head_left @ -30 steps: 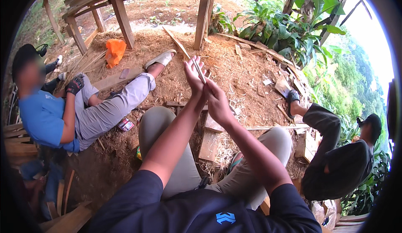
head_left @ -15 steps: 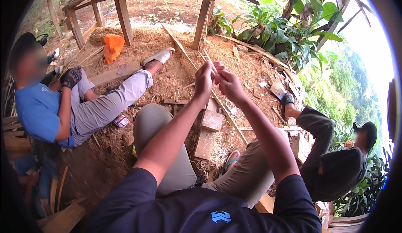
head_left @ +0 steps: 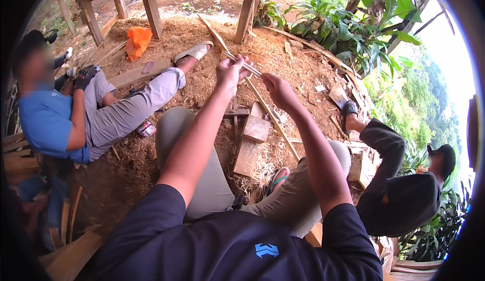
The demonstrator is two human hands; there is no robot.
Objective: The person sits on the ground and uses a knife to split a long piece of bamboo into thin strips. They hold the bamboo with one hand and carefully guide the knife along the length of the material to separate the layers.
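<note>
My left hand [head_left: 231, 73] is clenched around a thin bamboo strip [head_left: 273, 116], gripping it near its upper end at about twelve o'clock, while my right hand [head_left: 279, 90] pinches the same strip just beside it, toward one o'clock. The strip runs down from my hands toward five o'clock, over the wooden blocks [head_left: 251, 144] lying on the sawdust ground [head_left: 202, 86] between my knees. At nine o'clock a person in a blue shirt [head_left: 43, 124] sits with legs stretched out; at four o'clock another in dark clothes [head_left: 404, 195] crouches.
</note>
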